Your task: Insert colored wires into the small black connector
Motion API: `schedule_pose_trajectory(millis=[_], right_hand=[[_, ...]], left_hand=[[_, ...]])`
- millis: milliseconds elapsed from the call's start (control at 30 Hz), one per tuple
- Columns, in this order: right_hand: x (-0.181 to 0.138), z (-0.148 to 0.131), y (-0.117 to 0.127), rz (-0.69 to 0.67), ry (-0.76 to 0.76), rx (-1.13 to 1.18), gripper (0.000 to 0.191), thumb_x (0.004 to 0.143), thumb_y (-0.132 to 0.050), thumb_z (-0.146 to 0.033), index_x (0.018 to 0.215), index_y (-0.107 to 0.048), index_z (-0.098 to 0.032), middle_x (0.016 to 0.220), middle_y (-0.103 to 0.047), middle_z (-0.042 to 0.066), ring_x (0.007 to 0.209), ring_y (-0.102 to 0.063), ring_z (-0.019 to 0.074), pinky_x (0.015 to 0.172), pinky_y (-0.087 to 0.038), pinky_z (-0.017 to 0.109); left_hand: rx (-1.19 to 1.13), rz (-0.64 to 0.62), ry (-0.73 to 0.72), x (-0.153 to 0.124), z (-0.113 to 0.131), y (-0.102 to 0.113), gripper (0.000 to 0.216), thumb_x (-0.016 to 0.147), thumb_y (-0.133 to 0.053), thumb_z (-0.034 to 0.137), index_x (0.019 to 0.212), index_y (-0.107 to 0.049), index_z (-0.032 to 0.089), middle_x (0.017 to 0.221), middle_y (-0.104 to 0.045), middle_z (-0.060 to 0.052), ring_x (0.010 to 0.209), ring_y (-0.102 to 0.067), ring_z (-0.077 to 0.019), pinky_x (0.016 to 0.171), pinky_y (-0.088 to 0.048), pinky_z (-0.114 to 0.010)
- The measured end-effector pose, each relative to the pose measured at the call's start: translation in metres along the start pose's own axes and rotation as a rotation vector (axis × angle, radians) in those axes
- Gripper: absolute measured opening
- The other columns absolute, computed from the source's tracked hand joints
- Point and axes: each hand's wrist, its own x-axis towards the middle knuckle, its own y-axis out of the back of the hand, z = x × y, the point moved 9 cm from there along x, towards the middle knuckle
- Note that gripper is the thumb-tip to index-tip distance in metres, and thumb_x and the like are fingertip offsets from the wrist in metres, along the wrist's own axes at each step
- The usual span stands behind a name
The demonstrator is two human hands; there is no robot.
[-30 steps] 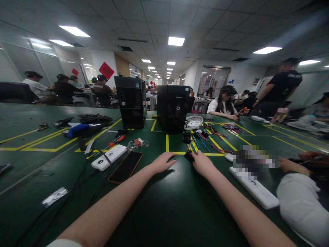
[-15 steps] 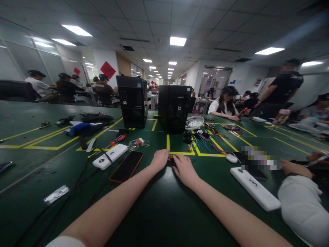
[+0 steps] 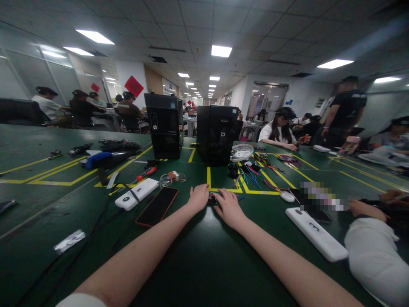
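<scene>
A: What sits on the green surface point(image 3: 204, 256)?
B: 2 black computer towers point(image 3: 217, 134) at the back, then a dark phone point(image 3: 157, 206) just beside a white power bank point(image 3: 136, 194).
A: And the hands?
B: Left hand point(image 3: 198, 198) and right hand point(image 3: 228, 208) pinch a small black connector point(image 3: 212, 199) with coloured wires between them, near the yellow line.

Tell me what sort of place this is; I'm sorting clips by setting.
Probably a shared electronics assembly or training workshop in an office: long green tables marked with yellow tape, two black computer towers, loose wires, and other people seated working nearby.
</scene>
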Motion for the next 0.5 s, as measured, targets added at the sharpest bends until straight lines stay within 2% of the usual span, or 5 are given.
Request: schedule_pose_trajectory(millis=[267, 500], right_hand=[[0.0079, 0.0002, -0.0025, 0.033, 0.035, 0.008, 0.039, 0.075, -0.058, -0.027, 0.113, -0.052, -0.022, 0.125, -0.044, 0.01, 0.122, -0.031, 0.0266, 0.101, -0.022, 0.048], [0.0045, -0.0015, 0.0, 0.084, 0.03, 0.057, 0.036, 0.077, -0.052, -0.021, 0.113, -0.051, -0.02, 0.115, -0.05, 0.01, 0.116, -0.038, 0.0236, 0.099, -0.026, 0.046]], left_hand=[[0.008, -0.045, 0.013, 0.0013, 0.0001, -0.0012, 0.039, 0.09, -0.019, 0.025, 0.119, -0.045, 0.021, 0.127, -0.05, -0.007, 0.12, -0.04, -0.0215, 0.103, -0.017, -0.057], [-0.014, 0.003, -0.015, -0.0009, -0.0006, -0.0001, 0.04, 0.09, -0.018, 0.026, 0.118, -0.047, 0.02, 0.125, -0.052, -0.007, 0.119, -0.042, -0.0194, 0.105, -0.018, -0.05]])
